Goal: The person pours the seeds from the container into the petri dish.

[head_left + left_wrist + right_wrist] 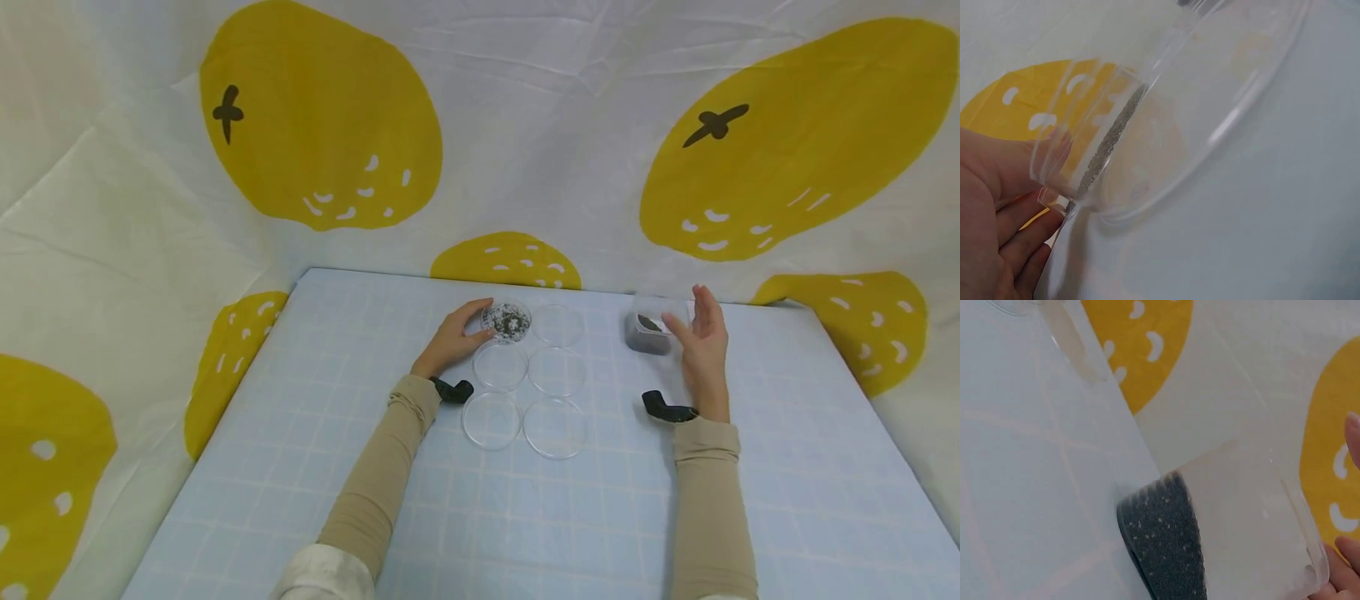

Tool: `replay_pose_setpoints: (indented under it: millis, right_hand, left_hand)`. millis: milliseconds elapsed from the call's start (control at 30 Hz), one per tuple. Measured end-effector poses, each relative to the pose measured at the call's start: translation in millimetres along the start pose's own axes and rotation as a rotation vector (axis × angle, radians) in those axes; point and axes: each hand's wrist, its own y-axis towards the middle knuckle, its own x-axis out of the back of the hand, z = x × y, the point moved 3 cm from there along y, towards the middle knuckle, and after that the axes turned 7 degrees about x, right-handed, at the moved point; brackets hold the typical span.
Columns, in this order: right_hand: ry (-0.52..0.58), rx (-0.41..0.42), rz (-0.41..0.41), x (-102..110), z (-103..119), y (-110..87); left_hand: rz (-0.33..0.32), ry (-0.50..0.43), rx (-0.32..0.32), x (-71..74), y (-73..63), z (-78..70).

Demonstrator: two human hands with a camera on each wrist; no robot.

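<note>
At the back of the table, my left hand grips the left side of a clear petri dish holding dark granules. In the left wrist view, the thumb and fingers pinch the wall of this dish, and the granules form a thin layer inside. Beside a clear plastic container, my right hand has its fingers extended and its thumb apart. Dark granules fill the bottom of the container in the right wrist view; fingertips show at its rim, though contact is unclear.
Several clear petri dishes lie in two columns in front of and beside the filled one. A pale blue checked cloth covers the table. White fabric with yellow fruit shapes hangs behind and at the sides.
</note>
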Motion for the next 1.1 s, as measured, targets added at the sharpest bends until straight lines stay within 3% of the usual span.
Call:
replay_pose_setpoints:
  millis: [133,300,500,800,967,1100]
  right_hand:
    - [-0.094,0.161,-0.028,-18.1,23.0,-4.8]
    - [-0.227,0.275,-0.025,-40.6,47.1,-9.0]
    - [-0.107,0.354,0.072,-59.4,45.8,-4.8]
    - [-0.007,0.243,0.26,-94.2,23.1,-8.1]
    - [0.037,0.13,0.317,-104.0,7.7,-12.6]
    - [0.032,-0.012,0.348,-107.5,-8.5,-15.2]
  left_hand:
    - [0.002,-0.004,0.003,0.6,-0.5,-0.7]
    - [0.002,-0.002,0.0,0.2,-0.7,-0.4]
    - [-0.001,-0.002,-0.007,0.2,-0.6,-0.6]
    - [-0.002,0.008,-0.015,1.3,0.6,-0.4]
    - [-0.007,0.012,-0.028,1.3,1.2,1.2]
    - [-0.001,-0.003,-0.024,1.1,0.4,0.8]
